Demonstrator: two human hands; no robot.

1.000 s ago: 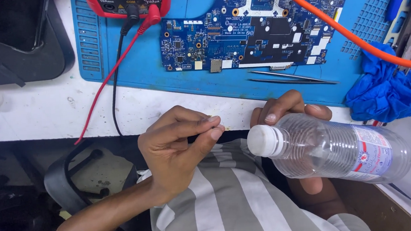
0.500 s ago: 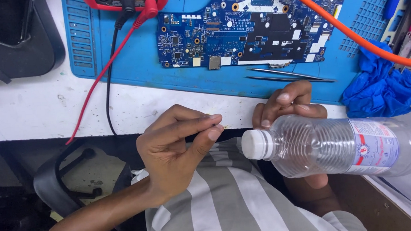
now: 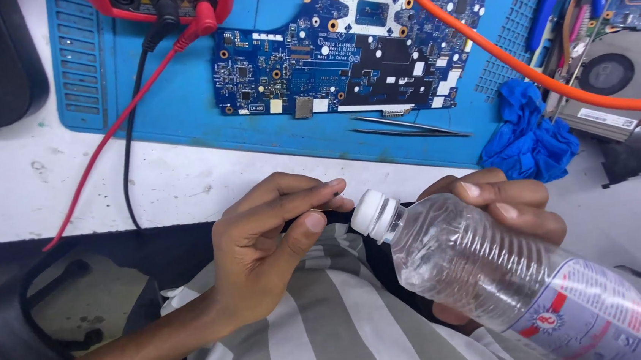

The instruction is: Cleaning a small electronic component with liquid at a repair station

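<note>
The clear plastic bottle [image 3: 526, 278] lay tilted across the person's lap, its white cap [image 3: 370, 214] pointing left and up toward the table edge, its labelled end running off the lower right corner. The right hand [image 3: 502, 207] was wrapped around the bottle's ribbed middle from behind, fingers curled over the top. The left hand [image 3: 272, 241] sat just beside the cap, thumb and forefinger pinched together on something too small to make out. Under both hands was a grey and white striped shirt [image 3: 332, 331]. Further out, on the white table [image 3: 16, 189], a blue mat [image 3: 177, 107] held a circuit board [image 3: 341, 49], 1 pair of tweezers [image 3: 408, 126] and a crumpled blue cloth [image 3: 530, 137].
</note>
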